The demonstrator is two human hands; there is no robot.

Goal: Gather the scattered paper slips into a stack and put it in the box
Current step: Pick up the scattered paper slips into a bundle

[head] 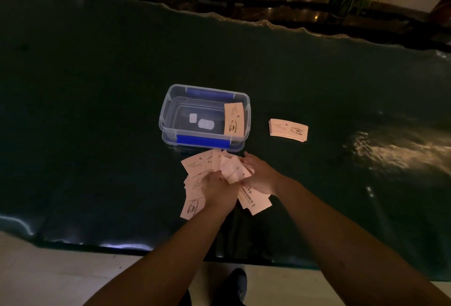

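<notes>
Both hands, left [216, 187] and right [258, 175], fingers curled on loose slips [231, 171]; I'd sweep edges inward, square them, before lifting to box [170, 110].

The scene is dimly lit and grainy. Warm light is seen at the far right, and glare is thrown across the dark glossy surface [97, 110] on the right; cooler highlights are caught along its near edge. Straight edges are bowed by wide-angle distortion.
</notes>
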